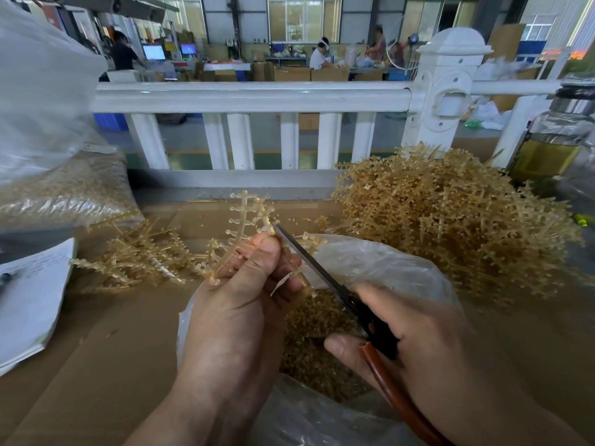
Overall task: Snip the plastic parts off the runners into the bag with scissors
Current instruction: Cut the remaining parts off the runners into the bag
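Runner (pixel 248 220): upright, gripped in left hand (pixel 238 304); scissors (pixel 325 281), gripped in right hand (pixel 418 336), tips just right of left fingertips, over bag (pixel 386 268).

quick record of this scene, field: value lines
left hand: grips a runner, held upright
right hand: holds scissors, tip at the runner
bag: open below both hands, cut parts inside
right pile: heaped runners, the larger one
left pile: fewer runners, lying low
paper: far left
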